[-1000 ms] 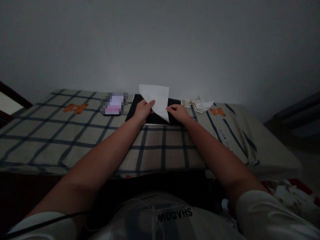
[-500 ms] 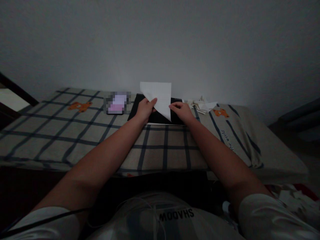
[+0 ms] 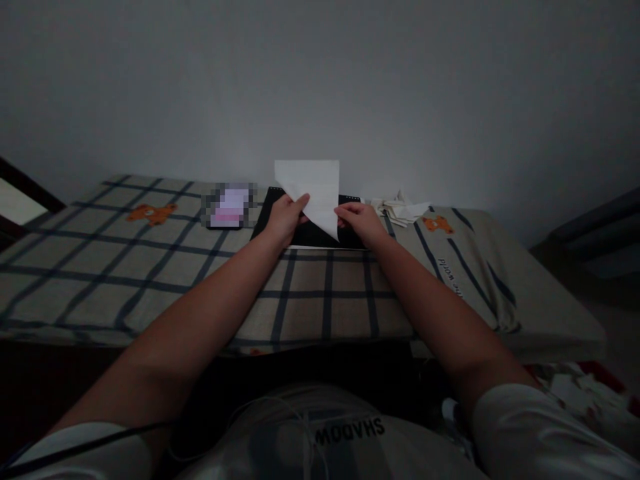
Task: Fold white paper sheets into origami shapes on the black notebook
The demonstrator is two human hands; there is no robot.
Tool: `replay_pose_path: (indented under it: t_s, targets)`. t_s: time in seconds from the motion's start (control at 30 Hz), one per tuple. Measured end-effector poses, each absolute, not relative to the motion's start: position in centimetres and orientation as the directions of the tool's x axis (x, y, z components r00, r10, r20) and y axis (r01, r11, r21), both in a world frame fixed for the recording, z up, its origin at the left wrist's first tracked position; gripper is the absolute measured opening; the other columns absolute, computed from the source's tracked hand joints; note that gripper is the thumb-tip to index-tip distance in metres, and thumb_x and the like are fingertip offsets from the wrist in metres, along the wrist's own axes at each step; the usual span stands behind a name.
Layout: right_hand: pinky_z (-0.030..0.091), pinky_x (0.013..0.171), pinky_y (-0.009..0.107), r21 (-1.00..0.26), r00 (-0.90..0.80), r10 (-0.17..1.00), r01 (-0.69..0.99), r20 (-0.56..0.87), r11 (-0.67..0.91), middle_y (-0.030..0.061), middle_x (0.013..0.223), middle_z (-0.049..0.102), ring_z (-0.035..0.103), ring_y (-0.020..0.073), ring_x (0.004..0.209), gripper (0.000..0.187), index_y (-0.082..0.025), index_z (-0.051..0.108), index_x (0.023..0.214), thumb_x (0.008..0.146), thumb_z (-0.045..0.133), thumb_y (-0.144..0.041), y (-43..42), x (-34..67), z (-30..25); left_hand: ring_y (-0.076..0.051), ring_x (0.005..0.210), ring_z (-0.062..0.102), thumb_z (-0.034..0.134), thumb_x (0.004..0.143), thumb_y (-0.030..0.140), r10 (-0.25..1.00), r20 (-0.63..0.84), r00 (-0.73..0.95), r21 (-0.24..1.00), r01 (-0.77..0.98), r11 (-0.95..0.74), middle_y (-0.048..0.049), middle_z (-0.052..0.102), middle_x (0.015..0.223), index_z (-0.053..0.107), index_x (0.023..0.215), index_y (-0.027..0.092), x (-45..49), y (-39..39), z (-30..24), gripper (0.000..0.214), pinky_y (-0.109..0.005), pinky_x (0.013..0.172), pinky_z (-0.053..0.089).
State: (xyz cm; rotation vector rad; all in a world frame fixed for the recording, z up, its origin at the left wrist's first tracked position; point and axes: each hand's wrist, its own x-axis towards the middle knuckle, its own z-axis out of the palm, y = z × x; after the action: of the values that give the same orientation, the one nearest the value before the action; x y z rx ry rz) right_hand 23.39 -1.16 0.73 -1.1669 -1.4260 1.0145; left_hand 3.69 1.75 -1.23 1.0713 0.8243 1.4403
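Note:
A sheet of white paper [image 3: 315, 183] stands raised between my hands, with one slanted edge running down to a point at the lower right. My left hand [image 3: 289, 217] pinches its left side, thumb on the near face. At the right edge, my right hand [image 3: 357, 219] has the paper between thumb and fingers. Beneath both hands lies a black pad [image 3: 260, 223] with small holes along its far edge and a white edge showing at the front.
Folded white paper pieces [image 3: 400, 210] lie right of the pad. A phone [image 3: 230, 207] with a blurred-out screen rests at the left. A checked cloth [image 3: 200, 267] covers the table, a wall [image 3: 320, 80] stands behind, and paper scraps [image 3: 575, 393] fill a red container at lower right.
The whole view has shifted slightly, so things sit a little further left. Both hands keep their hold on the paper, which looks nearly the same.

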Motion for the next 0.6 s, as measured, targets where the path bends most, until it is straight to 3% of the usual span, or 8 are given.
replay_pose_path:
  t_s: [0.27, 0.6]
  targets:
    - [0.052, 0.070, 0.029, -0.961, -0.066, 0.975, 0.167, 0.214, 0.222, -0.0001, 0.069, 0.069, 0.060, 0.0126, 0.065, 0.018, -0.019, 0.073, 0.080, 0.079, 0.077, -0.037, -1.11, 23.41, 0.73, -0.027, 0.106, 0.073, 0.074, 0.088, 0.030, 0.989, 0.149, 0.011, 0.923, -0.359, -0.135, -0.0128, 0.075, 0.116, 0.067, 0.106, 0.015, 3.76, 1.12, -0.62, 0.024, -0.047, 0.096, 0.060]
    - [0.050, 0.069, 0.027, -0.954, -0.065, 0.974, 0.197, 0.216, 0.225, -0.0012, 0.068, 0.069, 0.060, 0.0117, 0.064, 0.010, -0.019, 0.074, 0.081, 0.085, 0.071, -0.028, -1.19, 23.48, 0.67, -0.026, 0.104, 0.073, 0.083, 0.081, 0.038, 0.989, 0.149, 0.003, 0.931, -0.336, -0.140, -0.0130, 0.076, 0.116, 0.068, 0.106, 0.016, 3.71, 0.93, -0.47, 0.037, -0.039, 0.088, 0.062]
